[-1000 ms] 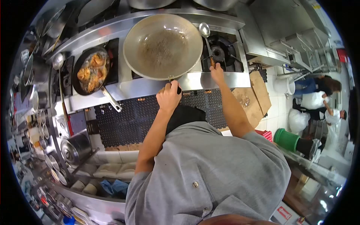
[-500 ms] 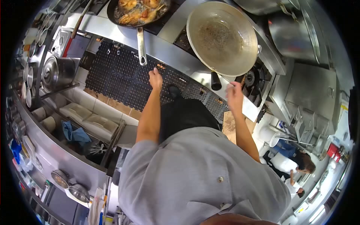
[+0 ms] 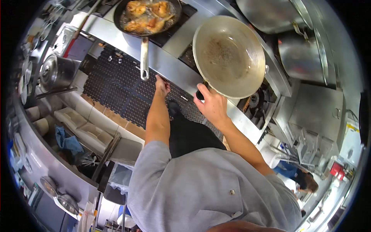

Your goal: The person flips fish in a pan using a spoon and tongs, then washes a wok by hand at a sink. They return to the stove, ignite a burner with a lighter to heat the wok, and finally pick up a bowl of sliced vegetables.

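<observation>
Wrapped around the black handle of a large light-coloured pan (image 3: pixel 228 54) is my right hand (image 3: pixel 212 104). A thin layer of clear liquid with brown specks lies in that pan. My left hand (image 3: pixel 162 86) hangs near the counter edge, fingers curled; whether it touches the edge or a knob there I cannot make out. Just above and left of it is the metal handle (image 3: pixel 144 58) of a dark frying pan (image 3: pixel 179 8), which holds several browned pieces of food (image 3: pixel 148 17) in bubbling oil.
A burner (image 3: pixel 254 98) shows right of the large pan. Big metal pots (image 3: pixel 303 58) stand at the upper right. A lidded pot (image 3: pixel 58 71) is at the left, above a blue cloth (image 3: pixel 67 140). A black perforated mat (image 3: pixel 116 81) covers the floor. Another person (image 3: pixel 299 176) is at the lower right.
My right hand has moved left and closed on the large pan's handle, and that handle has swung left. My left hand has shifted slightly down. The view has shifted a little.
</observation>
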`<state>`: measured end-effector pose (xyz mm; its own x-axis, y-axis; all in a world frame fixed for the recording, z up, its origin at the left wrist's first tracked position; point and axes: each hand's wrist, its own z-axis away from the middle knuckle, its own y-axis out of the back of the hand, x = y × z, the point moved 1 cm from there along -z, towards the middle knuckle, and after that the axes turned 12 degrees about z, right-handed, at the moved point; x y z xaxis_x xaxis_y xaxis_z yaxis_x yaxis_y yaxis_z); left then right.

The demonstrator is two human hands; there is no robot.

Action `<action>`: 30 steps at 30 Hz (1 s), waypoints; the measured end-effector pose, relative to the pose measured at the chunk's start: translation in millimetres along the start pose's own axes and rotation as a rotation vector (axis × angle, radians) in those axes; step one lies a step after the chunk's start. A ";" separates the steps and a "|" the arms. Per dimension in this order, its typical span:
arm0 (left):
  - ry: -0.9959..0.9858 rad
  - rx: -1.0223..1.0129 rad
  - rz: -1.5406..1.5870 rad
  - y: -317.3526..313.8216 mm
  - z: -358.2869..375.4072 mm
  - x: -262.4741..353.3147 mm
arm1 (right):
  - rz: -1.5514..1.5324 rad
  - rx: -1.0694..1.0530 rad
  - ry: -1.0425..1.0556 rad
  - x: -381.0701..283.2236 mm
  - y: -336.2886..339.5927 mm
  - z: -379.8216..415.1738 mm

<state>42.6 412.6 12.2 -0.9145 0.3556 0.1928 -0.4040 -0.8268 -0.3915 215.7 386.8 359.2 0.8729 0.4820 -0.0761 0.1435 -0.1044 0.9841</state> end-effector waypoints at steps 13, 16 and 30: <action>-0.763 0.534 -0.557 227.3 207.2 -26.2 | -0.258 -0.268 0.136 50.6 15.1 48.0; -0.982 0.697 -0.260 268.3 361.2 -4.2 | -0.033 -0.418 0.219 44.8 54.8 41.4; -2.156 2.023 0.152 537.7 892.4 102.0 | -0.109 -0.368 0.764 -204.8 94.0 40.9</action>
<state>-249.8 -384.7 624.2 0.4519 0.7004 0.5525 0.8845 -0.4324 -0.1753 69.5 242.7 460.8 0.2897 0.9410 -0.1751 -0.0677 0.2026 0.9769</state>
